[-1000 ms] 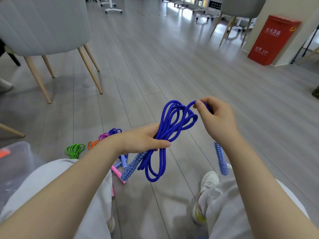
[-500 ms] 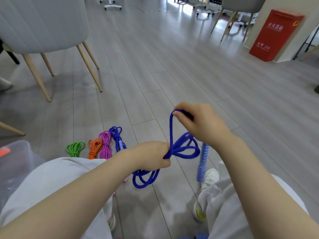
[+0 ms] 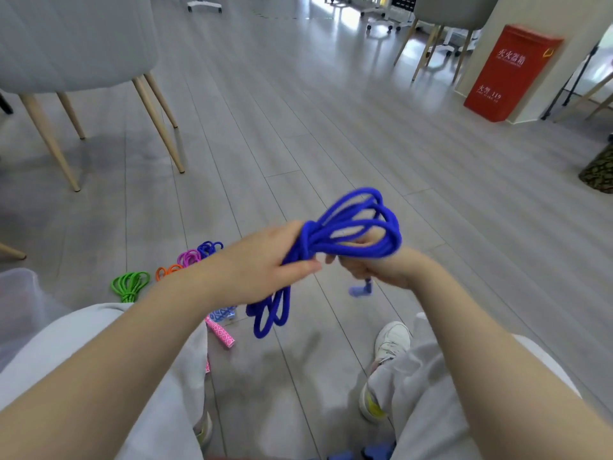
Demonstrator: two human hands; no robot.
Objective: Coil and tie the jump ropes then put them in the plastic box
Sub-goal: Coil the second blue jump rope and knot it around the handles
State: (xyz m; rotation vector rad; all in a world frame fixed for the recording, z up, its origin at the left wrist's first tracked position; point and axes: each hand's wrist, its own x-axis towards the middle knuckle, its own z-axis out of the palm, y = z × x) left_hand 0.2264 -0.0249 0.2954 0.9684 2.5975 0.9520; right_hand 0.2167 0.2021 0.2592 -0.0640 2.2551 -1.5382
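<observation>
A coiled blue jump rope hangs between my hands above the floor. My left hand grips the middle of the bundle, and loops dangle below it. My right hand sits under the upper loops, closed on the rope's end; a patterned blue handle hangs blurred beneath it. On the floor to the left lie coiled ropes: green, orange, pink and another blue. The clear plastic box shows at the far left edge.
A grey chair with wooden legs stands at the back left. A red cabinet is by the wall at the right. A pink handle lies near my left knee. My white shoe rests on the grey plank floor.
The blue loops have swung up and to the right over my right hand. My right hand has dropped below the bundle with the rope end, and my left hand has risen.
</observation>
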